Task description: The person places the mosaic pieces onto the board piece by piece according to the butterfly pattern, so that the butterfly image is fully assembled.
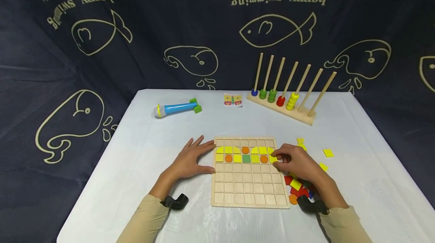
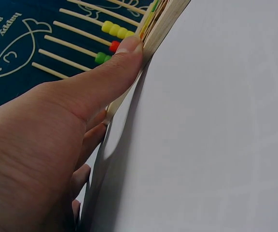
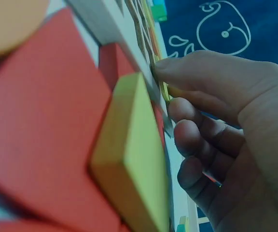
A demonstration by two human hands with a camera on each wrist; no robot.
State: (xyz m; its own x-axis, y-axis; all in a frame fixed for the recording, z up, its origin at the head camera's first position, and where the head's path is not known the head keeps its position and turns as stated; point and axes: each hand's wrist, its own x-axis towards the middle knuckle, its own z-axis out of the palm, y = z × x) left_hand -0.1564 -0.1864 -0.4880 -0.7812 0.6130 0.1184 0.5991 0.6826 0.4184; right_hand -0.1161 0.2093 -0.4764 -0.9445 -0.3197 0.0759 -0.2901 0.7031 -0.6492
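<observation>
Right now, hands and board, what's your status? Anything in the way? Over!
Left hand touches board at left edge. Right hand pinches yellow piece at right edge. Two rows filled. Possible snag: loose pieces beside right edge, near right hand.

The board [image 1: 249, 188] looks like matt wood with smooth tiles [image 1: 246, 159], the bead rack [image 1: 273, 107] at its one o'clock bare wood with glossy beads [image 1: 292, 101], the microphone [image 1: 178, 108] at ten smooth plastic, and the backdrop [image 1: 153, 20] matt cloth.
</observation>
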